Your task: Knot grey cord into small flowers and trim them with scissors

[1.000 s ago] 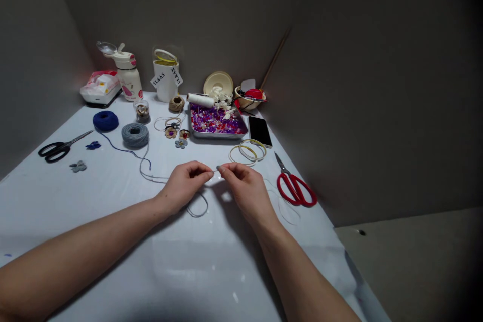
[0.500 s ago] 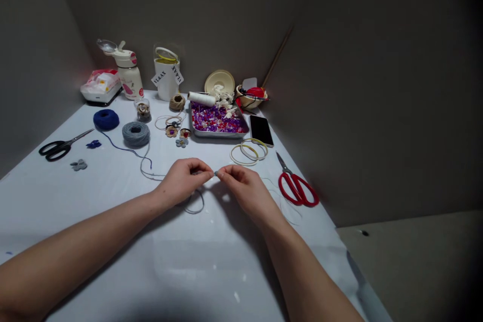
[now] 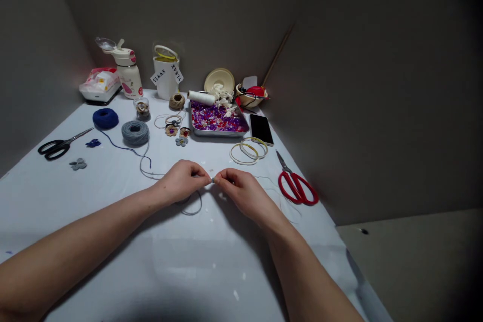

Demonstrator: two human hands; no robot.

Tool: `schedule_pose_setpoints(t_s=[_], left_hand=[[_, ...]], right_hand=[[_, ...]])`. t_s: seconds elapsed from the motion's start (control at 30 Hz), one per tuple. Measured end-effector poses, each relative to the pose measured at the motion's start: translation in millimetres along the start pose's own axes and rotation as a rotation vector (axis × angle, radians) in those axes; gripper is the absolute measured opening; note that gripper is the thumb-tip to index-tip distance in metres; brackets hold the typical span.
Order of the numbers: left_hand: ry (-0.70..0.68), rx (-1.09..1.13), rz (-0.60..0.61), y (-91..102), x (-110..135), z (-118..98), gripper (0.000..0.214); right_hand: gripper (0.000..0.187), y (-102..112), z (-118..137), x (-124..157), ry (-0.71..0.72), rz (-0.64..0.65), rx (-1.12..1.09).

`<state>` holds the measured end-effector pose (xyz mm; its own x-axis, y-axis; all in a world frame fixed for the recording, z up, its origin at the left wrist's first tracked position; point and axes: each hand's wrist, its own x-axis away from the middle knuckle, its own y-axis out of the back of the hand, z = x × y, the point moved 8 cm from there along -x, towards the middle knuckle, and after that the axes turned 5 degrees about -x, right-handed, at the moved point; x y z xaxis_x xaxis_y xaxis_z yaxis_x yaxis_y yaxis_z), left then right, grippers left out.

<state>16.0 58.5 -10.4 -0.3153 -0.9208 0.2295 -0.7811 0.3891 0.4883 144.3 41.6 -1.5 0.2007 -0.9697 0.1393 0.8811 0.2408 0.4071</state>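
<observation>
My left hand and my right hand meet over the middle of the white table. Both are closed in a pinch on a tiny grey-blue bit of yarn, mostly hidden by the fingertips. Grey yarn runs from a grey yarn ball to beneath my left hand, and a loop of it lies below that hand. Fine pale thread trails on the table to the right of my right hand.
Red-handled scissors lie at right, black-handled scissors at far left. Two hoops, a phone and a bead tray stand beyond my hands. Behind are a blue yarn ball, crocheted flowers and a bottle.
Both pinched hands have shifted slightly down and left with the small bit of yarn, which shows less between the fingertips. Objects on the table have stayed in place.
</observation>
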Motion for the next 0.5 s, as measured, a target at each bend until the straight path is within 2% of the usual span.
schedule_pose_setpoints(t_s=[0.3, 0.5], left_hand=[[0.072, 0.020, 0.050, -2.6, 4.4, -1.3, 0.021], [0.050, 0.019, 0.046, -3.3, 2.0, 2.5, 0.022]], right_hand=[[0.021, -1.7, -0.9, 1.2, -0.011, 0.028, 0.036], [0.021, -3.0, 0.8, 1.4, -0.006, 0.058, 0.064]])
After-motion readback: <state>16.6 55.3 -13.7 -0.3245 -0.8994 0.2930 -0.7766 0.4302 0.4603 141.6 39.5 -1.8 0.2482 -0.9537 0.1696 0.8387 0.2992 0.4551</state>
